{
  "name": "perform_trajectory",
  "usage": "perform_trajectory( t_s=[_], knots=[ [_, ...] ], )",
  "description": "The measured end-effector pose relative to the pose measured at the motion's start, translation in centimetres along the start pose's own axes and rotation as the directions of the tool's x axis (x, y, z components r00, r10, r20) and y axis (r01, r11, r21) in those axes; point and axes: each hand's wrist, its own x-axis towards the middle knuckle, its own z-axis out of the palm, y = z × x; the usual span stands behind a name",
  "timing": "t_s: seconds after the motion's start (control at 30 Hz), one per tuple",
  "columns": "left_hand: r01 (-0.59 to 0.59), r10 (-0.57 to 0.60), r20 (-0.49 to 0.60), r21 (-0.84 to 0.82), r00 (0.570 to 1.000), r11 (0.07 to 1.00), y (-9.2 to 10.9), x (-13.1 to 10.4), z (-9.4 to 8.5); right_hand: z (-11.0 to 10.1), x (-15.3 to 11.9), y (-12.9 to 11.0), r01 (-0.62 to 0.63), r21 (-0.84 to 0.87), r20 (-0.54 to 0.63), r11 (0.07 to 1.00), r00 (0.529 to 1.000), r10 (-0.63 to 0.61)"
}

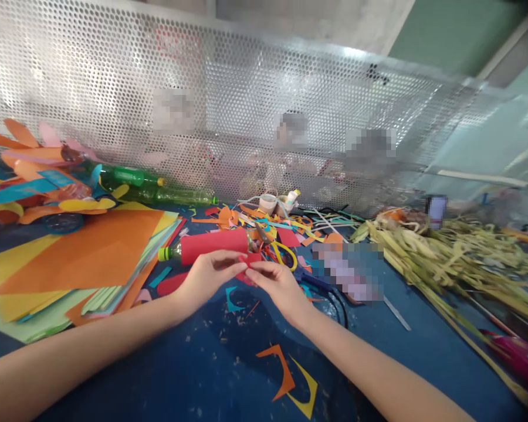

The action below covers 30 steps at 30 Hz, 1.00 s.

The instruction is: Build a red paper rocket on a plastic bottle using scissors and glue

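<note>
Both of my hands meet near the middle of the view, pinching a small piece of red paper (247, 261) between them. My left hand (211, 275) holds its left side with thumb and fingers. On its right side, my right hand (279, 287) grips with thumb and fingertips. Just behind my hands lies a bottle wrapped in red paper (213, 244), its green cap pointing left. A red paper shape (172, 283) is beside my left wrist. Scissors with yellow handles (285, 254) rest behind my right hand.
Stacked colored paper (83, 249) lies left, below paper-decorated bottles (48, 181) and green bottles (132, 184). Paper scraps (286, 378) and a blurred-out phone (349, 272) are on the blue table (171, 375). Dry husks (422, 264) spread right. A perforated metal panel (246, 94) stands behind.
</note>
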Motion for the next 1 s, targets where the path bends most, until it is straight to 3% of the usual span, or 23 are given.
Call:
perform_trajectory(
  t_s=[0.07,0.17,0.37,0.7,0.8,0.9,1.0],
  knots=[
    [0.067,-0.069,-0.014,-0.152,0.997,0.986,-0.3,0.3,1.2,-0.2,0.1,0.3,0.023,0.005,-0.048,1.000,0.999,-0.023],
    [0.061,-0.080,-0.068,-0.245,0.994,0.967,-1.1,0.5,2.1,-0.5,0.2,0.7,0.025,-0.031,-0.071,0.999,0.997,-0.027],
    [0.097,-0.113,-0.059,-0.228,0.992,0.969,-2.6,0.5,2.1,-0.9,0.2,0.9,0.067,-0.262,0.018,0.963,0.998,-0.064],
    [0.094,-0.113,-0.057,-0.265,0.992,0.960,-3.1,0.4,2.0,-0.9,0.7,1.8,0.058,-0.190,0.048,0.980,0.998,-0.050],
    [0.094,-0.113,-0.067,-0.244,0.991,0.965,-3.3,0.4,2.0,-0.8,0.5,1.7,0.060,-0.246,0.052,0.968,0.997,-0.049],
    [0.113,-0.136,-0.077,-0.253,0.988,0.961,-3.5,0.4,2.1,-1.0,0.4,1.0,0.083,-0.389,0.052,0.917,0.996,-0.069],
    [0.155,-0.187,-0.077,-0.315,0.979,0.937,-3.7,0.4,2.2,-2.3,1.0,-0.4,0.077,-0.630,-0.010,0.773,0.994,-0.107]
  ],
)
